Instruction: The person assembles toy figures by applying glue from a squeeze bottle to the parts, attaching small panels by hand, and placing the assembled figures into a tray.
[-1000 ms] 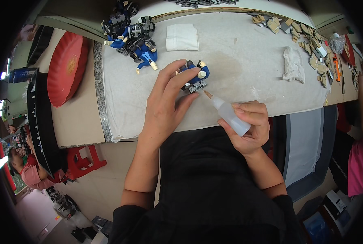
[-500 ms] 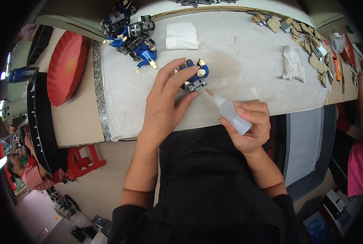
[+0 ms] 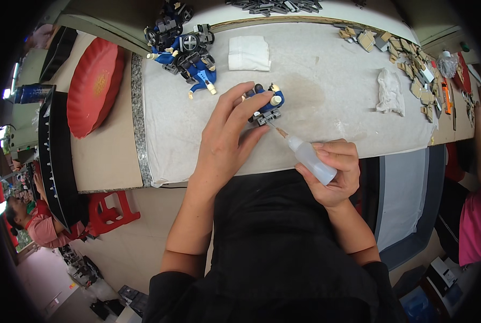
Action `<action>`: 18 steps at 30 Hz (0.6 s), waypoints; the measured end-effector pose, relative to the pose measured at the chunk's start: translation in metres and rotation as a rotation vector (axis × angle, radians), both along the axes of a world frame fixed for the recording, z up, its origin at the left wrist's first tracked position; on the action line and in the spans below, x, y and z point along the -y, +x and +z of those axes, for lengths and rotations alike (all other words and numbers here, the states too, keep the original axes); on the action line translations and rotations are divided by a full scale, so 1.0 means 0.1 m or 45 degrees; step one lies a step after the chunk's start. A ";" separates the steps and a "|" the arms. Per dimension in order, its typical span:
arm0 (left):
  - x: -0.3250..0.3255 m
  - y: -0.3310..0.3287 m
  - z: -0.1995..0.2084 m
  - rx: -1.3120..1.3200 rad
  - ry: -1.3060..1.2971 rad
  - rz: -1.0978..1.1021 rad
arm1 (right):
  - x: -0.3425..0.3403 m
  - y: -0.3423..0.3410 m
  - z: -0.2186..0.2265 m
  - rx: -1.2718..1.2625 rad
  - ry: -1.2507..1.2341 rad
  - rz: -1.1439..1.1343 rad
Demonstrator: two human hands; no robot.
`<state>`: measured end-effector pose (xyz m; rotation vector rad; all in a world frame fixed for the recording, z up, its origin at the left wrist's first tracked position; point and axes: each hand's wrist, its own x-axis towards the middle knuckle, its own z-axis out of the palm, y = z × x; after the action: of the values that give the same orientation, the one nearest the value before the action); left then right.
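Note:
My left hand (image 3: 227, 132) is closed around a small toy figure (image 3: 276, 100) in blue, joined to a grey and black wheeled part. Its fingers hide much of the toy. In my right hand (image 3: 337, 171) is a translucent squeeze bottle (image 3: 313, 160) with a thin needle tip. That tip points up and left, at the grey block (image 3: 268, 117) on the toy's near side; whether it touches cannot be made out. Several similar blue figures with black wheels (image 3: 191, 48) lie heaped at the far left of the white-covered table (image 3: 326, 81).
A folded white cloth (image 3: 249, 53) lies behind my left hand, a crumpled one (image 3: 390, 91) to the right. Tan and grey pieces (image 3: 413, 64) pile up at the far right, beside an orange cutter (image 3: 447, 97). A red scalloped tray (image 3: 95, 89) stands left. Other people sit at both sides.
The whole view has shifted slightly, so the table's things appear a little further right and lower. Both hands keep their holds, the bottle tip still at the toy's grey block.

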<state>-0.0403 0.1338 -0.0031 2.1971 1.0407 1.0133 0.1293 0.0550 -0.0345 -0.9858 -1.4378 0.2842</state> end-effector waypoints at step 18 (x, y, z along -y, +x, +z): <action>-0.01 0.00 -0.02 0.013 0.000 -0.022 | 0.01 0.01 -0.01 0.059 -0.032 0.072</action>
<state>-0.0405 0.1346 -0.0050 2.1950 1.0153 1.0154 0.1299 0.0540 -0.0353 -0.9782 -1.5093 0.3234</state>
